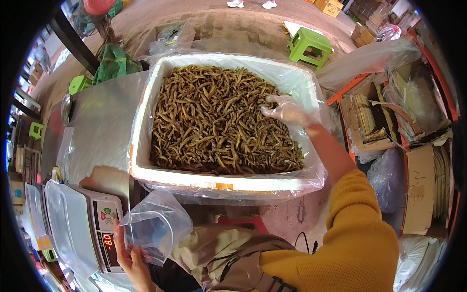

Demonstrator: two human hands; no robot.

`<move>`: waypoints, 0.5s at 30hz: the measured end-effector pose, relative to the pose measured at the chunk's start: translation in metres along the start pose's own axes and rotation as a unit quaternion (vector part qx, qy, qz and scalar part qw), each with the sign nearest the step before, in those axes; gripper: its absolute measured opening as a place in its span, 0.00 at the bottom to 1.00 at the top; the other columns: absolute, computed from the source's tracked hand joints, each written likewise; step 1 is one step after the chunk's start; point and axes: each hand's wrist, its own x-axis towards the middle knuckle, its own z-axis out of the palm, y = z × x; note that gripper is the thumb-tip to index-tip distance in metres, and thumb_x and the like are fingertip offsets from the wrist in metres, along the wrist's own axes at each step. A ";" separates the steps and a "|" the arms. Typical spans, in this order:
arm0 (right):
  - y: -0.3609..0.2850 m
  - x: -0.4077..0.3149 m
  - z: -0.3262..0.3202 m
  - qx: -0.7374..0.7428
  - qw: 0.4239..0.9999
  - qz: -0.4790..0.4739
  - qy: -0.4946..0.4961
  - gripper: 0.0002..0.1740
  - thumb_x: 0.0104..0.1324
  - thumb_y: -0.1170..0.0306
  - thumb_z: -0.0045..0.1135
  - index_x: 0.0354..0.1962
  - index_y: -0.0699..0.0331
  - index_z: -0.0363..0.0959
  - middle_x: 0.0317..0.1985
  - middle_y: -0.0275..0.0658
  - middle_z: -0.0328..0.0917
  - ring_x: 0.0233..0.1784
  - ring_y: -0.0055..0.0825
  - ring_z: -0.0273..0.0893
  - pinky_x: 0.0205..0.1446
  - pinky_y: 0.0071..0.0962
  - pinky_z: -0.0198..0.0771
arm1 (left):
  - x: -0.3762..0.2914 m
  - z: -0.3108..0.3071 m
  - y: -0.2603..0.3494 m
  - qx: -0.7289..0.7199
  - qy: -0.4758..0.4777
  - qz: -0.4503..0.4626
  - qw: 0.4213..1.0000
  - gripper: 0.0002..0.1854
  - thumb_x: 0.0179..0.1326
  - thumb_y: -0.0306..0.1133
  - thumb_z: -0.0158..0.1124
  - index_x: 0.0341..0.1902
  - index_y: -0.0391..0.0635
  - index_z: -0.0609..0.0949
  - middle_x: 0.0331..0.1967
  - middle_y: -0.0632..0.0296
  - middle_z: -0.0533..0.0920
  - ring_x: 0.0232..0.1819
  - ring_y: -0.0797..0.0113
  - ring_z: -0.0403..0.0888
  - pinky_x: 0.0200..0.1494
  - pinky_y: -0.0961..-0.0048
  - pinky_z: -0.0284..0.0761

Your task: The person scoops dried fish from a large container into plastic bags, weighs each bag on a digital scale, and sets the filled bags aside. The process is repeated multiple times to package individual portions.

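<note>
A white foam box (182,179), lined with clear plastic film, is filled with small brown dried fish (219,120). My right hand (290,111), in a thin clear glove, is at the right side of the fish with its fingers curled; whether it grips any fish cannot be told. At the lower left, my left hand (129,252) holds a clear plastic bag (157,222) by its edge, the mouth spread wide. Beside that hand is a digital scale (109,233) with lit red digits and a pale plastic tray (71,230) on top.
A metal table (105,109) bears a metal scoop (66,109) at the left. Green stools (312,45) stand beyond the box. An orange rack (339,96) at the right holds cardboard boxes (419,189) and plastic bags. Another person's white shoes (235,4) show at the top.
</note>
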 end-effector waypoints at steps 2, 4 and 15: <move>0.048 0.014 0.010 -0.045 0.999 -0.010 -0.012 0.55 0.52 0.26 0.51 0.59 0.66 0.69 0.74 0.48 0.45 0.77 0.52 0.42 0.78 0.48 0.40 | -0.004 0.003 0.005 -0.001 0.015 -0.019 1.000 0.33 0.53 0.16 0.44 0.67 0.40 0.70 0.68 0.59 0.70 0.18 0.86 0.60 0.19 0.88 0.60; 0.051 0.011 0.029 -0.058 0.997 -0.001 -0.047 0.56 0.51 0.23 0.47 0.58 0.65 0.70 0.75 0.47 0.42 0.77 0.54 0.38 0.78 0.47 0.39 | -0.007 0.003 0.011 0.001 0.015 -0.009 1.000 0.33 0.54 0.17 0.44 0.68 0.41 0.69 0.67 0.58 0.71 0.18 0.86 0.61 0.19 0.87 0.60; -0.028 -0.034 0.068 -0.213 0.968 0.015 -0.130 0.69 0.40 0.37 0.73 0.73 0.33 0.36 0.73 0.65 0.35 0.71 0.57 0.57 0.72 0.38 0.56 | 0.004 -0.016 0.057 0.035 -0.022 0.058 0.997 0.30 0.59 0.23 0.48 0.69 0.40 0.68 0.67 0.54 0.70 0.15 0.87 0.59 0.15 0.88 0.56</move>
